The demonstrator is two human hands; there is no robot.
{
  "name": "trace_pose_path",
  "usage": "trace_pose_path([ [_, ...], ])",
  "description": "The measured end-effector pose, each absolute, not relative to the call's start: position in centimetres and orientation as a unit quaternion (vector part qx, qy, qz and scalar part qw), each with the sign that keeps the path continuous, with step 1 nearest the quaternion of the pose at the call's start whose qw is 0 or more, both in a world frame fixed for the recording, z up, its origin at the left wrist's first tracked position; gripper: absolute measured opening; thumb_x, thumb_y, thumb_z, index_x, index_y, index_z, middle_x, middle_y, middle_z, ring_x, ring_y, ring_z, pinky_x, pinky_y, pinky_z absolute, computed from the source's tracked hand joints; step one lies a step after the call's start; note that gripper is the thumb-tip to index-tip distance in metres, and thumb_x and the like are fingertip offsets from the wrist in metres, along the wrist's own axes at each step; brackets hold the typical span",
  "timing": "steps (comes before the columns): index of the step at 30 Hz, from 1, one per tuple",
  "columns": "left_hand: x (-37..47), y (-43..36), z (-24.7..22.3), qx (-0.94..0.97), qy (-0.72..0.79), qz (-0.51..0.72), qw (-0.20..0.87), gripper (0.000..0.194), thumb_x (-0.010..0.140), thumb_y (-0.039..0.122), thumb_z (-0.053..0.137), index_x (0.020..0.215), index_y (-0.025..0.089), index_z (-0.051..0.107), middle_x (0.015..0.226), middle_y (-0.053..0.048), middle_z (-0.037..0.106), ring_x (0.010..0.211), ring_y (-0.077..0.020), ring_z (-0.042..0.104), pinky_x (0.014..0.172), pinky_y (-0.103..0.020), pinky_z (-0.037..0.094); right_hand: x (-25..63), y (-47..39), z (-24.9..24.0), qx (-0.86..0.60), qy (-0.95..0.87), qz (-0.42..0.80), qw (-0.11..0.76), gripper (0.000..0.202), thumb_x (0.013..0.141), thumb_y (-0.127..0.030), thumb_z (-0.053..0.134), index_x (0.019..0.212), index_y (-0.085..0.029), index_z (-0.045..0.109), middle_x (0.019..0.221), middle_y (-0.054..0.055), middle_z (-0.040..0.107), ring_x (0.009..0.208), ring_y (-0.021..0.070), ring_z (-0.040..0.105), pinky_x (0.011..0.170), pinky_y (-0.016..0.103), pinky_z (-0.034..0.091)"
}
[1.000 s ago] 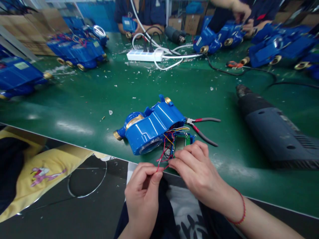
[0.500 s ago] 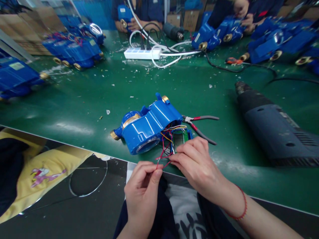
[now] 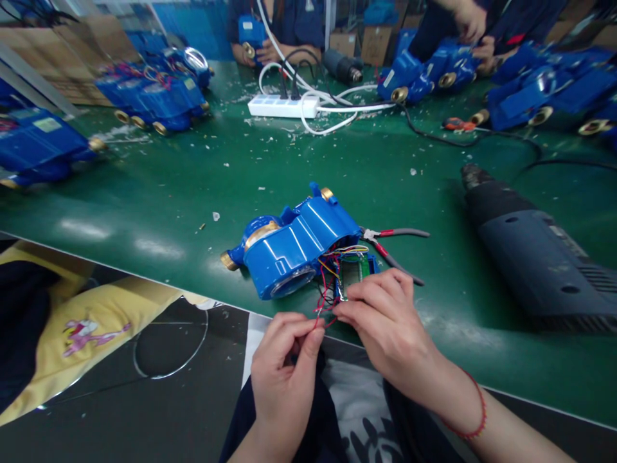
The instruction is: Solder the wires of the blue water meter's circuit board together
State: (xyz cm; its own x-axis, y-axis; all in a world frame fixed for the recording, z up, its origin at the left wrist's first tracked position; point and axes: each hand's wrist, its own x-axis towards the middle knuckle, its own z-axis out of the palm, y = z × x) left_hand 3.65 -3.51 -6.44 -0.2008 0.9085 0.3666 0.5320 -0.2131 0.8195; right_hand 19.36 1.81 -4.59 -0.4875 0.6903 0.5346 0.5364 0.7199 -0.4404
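Note:
A blue water meter with brass pipe ends lies on the green table in front of me. From its open side comes a green circuit board with several coloured wires. Just off the table's near edge, my left hand pinches a thin red wire between thumb and forefinger. My right hand is closed at the lower edge of the board, its fingertips pinching a red wire close to the left hand's. Behind the right hand lie pliers with red and grey handles, touching or nearly touching the meter.
A large heat gun lies on the right. Across the table are a white power strip with cables, a second heat gun and an orange-handled tool. More blue meters stand left and right. Co-workers' hands work opposite.
The view has shifted slightly, so everything sits a little further right. Both my hands keep their pinch on the red wires. A co-worker's hand at the far side has moved down.

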Motion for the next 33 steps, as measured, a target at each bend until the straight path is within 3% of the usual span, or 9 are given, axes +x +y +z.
trace_pose_path([
  [5,3.6,-3.7,-6.6,0.629,0.585,0.488,0.155,0.006,0.082,0.012,0.061,0.084,0.012,0.067,0.084,0.000,0.057,0.073,0.0022,0.055,0.065,-0.004,0.046,19.4,2.4,-3.8,-0.360,-0.845,0.105,0.382,0.012,0.089,-0.007,0.056,0.094,-0.015,0.064,0.090,0.004,0.062,0.087,0.0164,0.049,0.082,0.036,0.031],
  [15,3.9,-3.4,-6.8,0.685,0.529,0.494,0.082,0.013,0.080,0.007,0.062,0.092,0.010,0.065,0.089,-0.001,0.056,0.084,0.0019,0.055,0.079,-0.005,0.046,19.3,3.5,-3.4,-0.353,-0.873,0.110,0.317,0.022,0.096,-0.011,0.047,0.113,-0.019,0.060,0.103,0.003,0.065,0.094,0.0174,0.050,0.086,0.037,0.029],
  [22,3.5,-3.3,-6.1,0.692,0.518,0.491,0.109,0.014,0.088,0.011,0.053,0.095,0.011,0.066,0.092,-0.001,0.056,0.089,0.0032,0.054,0.084,-0.003,0.044,18.7,4.5,-3.4,-0.366,-0.868,0.115,0.315,0.009,0.093,-0.010,0.052,0.097,-0.016,0.058,0.090,0.001,0.064,0.087,0.0169,0.050,0.085,0.035,0.029],
  [28,2.8,-3.5,-6.1,0.682,0.533,0.490,0.104,0.015,0.087,0.010,0.054,0.095,0.012,0.066,0.092,0.000,0.056,0.088,0.0033,0.054,0.082,-0.002,0.044,19.0,3.9,-2.9,-0.383,-0.858,0.118,0.322,0.013,0.093,-0.011,0.049,0.092,-0.017,0.060,0.090,0.001,0.065,0.087,0.0178,0.050,0.085,0.037,0.026],
  [33,3.5,-3.3,-5.8,0.696,0.510,0.498,0.087,0.015,0.084,0.007,0.056,0.095,0.011,0.066,0.091,-0.001,0.056,0.088,0.0019,0.055,0.083,-0.004,0.045,20.1,2.0,-2.7,-0.333,-0.885,0.166,0.280,0.021,0.085,-0.013,0.054,0.105,-0.017,0.060,0.104,0.002,0.062,0.100,0.0204,0.047,0.093,0.041,0.024],
])
